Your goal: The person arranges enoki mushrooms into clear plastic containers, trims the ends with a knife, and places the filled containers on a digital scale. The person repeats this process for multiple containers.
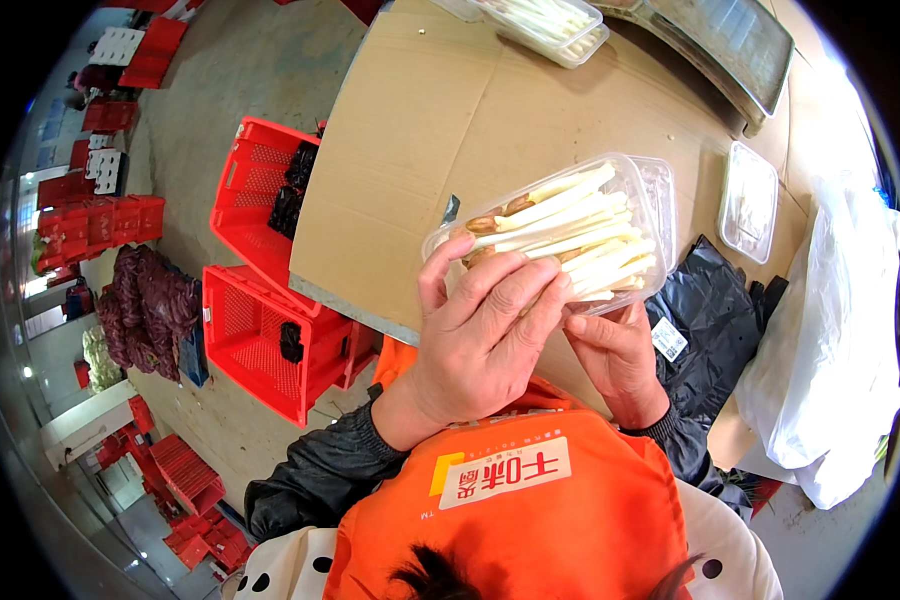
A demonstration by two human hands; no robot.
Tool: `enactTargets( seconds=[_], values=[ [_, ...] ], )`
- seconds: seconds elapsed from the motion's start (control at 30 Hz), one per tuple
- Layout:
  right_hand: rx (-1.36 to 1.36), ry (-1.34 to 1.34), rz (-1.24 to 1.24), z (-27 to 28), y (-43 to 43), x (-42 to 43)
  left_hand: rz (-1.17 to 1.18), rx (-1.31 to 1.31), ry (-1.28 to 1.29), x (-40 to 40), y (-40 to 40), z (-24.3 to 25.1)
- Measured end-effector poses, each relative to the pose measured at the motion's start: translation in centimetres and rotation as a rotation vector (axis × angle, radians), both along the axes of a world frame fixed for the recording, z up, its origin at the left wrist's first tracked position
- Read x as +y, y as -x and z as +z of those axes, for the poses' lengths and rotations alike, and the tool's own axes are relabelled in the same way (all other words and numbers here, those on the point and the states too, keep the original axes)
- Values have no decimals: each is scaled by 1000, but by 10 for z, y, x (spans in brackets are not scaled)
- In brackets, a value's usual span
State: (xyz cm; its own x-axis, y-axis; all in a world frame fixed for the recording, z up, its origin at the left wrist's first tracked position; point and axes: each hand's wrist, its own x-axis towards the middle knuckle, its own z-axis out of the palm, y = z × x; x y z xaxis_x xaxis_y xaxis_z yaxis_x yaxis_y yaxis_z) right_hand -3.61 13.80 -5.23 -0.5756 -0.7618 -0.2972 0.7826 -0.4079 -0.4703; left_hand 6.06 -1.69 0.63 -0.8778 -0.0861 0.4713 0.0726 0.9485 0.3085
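Note:
A clear plastic tray [637, 184] full of pale, whitish-yellow vegetable stalks [577, 232], some with brown tips, is held tilted above the cardboard-covered table. My left hand [487, 322] lies across the tray's near left part, its fingers over the stalks. Beneath the near right edge, my right hand [619, 345] grips the tray with thumb and fingers. Another clear plastic container [664, 210] shows partly behind the tray; whether it touches the tray cannot be told.
Filled clear trays [562, 45] stand at the table's far side beside a metal-topped scale [727, 45]. A lidded container [748, 202], a black plastic bag [709, 322] and white plastic bags [817, 360] lie right. Red crates [259, 345] holding black bundles stand left of the table.

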Motion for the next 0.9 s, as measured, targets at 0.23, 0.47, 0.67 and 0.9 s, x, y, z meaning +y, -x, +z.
enactTargets(
  seconds=[0.23, 0.47, 0.67, 0.9],
  values=[
    [0, 3, -3, -3, -1, 1, -39, -12, -31, 0, -2, -1],
    [6, 4, 40, -5, -1, 1, 27, -24, -83, -8, 4, -2],
    [-80, -47, -6, -8, 2, -4, 21, -90, -194, -15, 16, -13],
    [-117, 7, 14, -6, 17, 0, 102, 65, -809, -41, 9, 0]
  ],
)
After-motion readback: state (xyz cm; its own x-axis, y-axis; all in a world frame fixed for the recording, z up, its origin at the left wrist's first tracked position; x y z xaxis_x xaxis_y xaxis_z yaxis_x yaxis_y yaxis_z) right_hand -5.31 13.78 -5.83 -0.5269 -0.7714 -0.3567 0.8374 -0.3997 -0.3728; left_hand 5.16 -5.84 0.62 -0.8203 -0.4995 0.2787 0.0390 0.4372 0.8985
